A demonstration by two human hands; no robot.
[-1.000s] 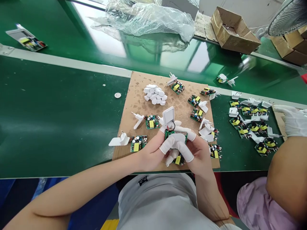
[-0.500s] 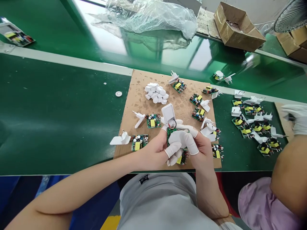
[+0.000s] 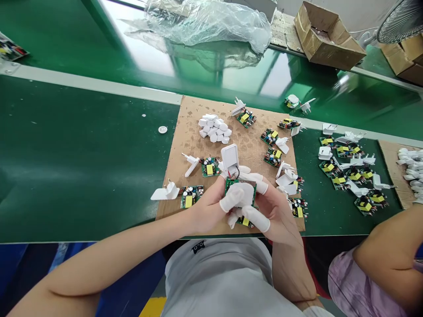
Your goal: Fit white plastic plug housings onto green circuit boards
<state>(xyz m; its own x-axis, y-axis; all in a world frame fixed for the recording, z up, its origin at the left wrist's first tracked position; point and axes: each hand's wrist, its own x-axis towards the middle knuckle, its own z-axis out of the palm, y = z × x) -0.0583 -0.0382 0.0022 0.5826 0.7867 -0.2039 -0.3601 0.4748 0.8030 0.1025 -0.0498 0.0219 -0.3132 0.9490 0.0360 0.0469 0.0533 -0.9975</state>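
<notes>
A green circuit board (image 3: 228, 186) is held up between my two hands, over the cardboard sheet (image 3: 194, 105). A white pad (image 3: 247, 193) lies on the face of the board, and a white plug housing (image 3: 230, 158) stands above it on thin dark and red wires. My left hand (image 3: 214, 204) grips the board, its thumb pressed on the pad. Fingers of my right hand (image 3: 274, 207) support the board's far side, while its thumb is off the pad, near the lower edge. White finger cots cover fingertips on both hands. Another board (image 3: 245, 221) lies partly hidden beneath my hands.
A pile of white pads (image 3: 215, 128) sits on the cardboard. Boards with wired plugs lie around it, including one at left (image 3: 191, 197) and a cluster on the right (image 3: 355, 176). A co-worker's gloved hand (image 3: 411, 169) is at far right. Plastic film (image 3: 211, 22) lies behind.
My right thumb has come away from the pad and moved lower, and the right fingers have opened slightly. Boards on the far green surface have shifted left. The co-worker's hand has moved.
</notes>
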